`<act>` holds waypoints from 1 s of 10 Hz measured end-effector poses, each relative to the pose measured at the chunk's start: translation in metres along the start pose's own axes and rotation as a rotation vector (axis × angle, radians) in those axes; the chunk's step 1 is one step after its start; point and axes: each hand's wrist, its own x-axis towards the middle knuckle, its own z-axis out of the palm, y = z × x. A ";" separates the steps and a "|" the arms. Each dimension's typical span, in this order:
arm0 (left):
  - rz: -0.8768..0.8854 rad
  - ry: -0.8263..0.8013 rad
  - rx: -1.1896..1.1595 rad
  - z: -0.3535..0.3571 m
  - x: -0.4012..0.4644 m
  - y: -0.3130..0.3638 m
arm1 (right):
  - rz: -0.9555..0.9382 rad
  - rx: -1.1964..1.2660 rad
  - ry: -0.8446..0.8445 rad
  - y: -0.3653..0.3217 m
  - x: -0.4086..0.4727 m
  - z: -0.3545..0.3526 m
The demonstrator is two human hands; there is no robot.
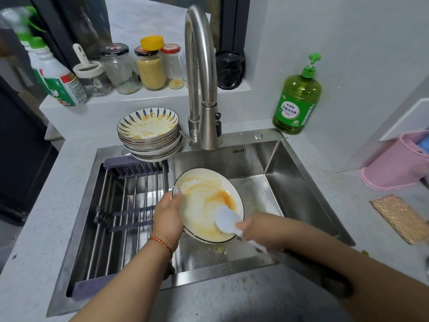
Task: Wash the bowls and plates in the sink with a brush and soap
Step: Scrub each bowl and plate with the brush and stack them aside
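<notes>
A white plate (204, 196) smeared with orange sauce tilts over the steel sink (274, 163). My left hand (168, 212) grips its left rim, thumb on the inner edge. My right hand (257, 226) holds a white brush (226, 219), whose head presses on the plate's lower right part. A stack of dirty bowls and plates (149, 133) with blue leaf patterns sits at the sink's back left corner. A green dish soap bottle (298, 98) with a pump stands on the counter at the back right.
A tall steel faucet (200, 73) arches over the sink. A drying rack (130, 205) covers the sink's left half. Jars and bottles (148, 66) line the back ledge. A pink basket (399, 163) and a woven mat (399, 217) lie on the right counter.
</notes>
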 end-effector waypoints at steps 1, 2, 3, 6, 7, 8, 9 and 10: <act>-0.014 -0.046 -0.008 0.005 -0.006 -0.002 | 0.028 -0.151 0.104 0.008 0.016 -0.011; -0.069 -0.129 -0.024 0.016 -0.014 -0.004 | 0.065 -0.015 0.222 -0.007 0.029 -0.022; -0.142 -0.170 -0.045 0.023 -0.017 -0.003 | -0.030 0.276 0.328 -0.028 0.037 -0.019; -0.089 -0.134 -0.096 0.012 -0.009 0.002 | -0.007 0.138 0.386 -0.018 0.043 -0.015; -0.080 -0.099 -0.121 0.008 -0.005 0.003 | 0.052 0.103 0.387 -0.012 0.035 -0.019; -0.095 -0.128 -0.099 0.012 -0.007 0.005 | 0.001 0.206 0.402 -0.019 0.036 -0.020; -0.108 -0.171 -0.117 0.015 -0.003 0.002 | -0.060 0.426 0.292 -0.037 0.034 -0.019; -0.126 -0.149 -0.134 0.016 -0.003 0.003 | -0.103 0.491 0.160 -0.051 0.019 -0.018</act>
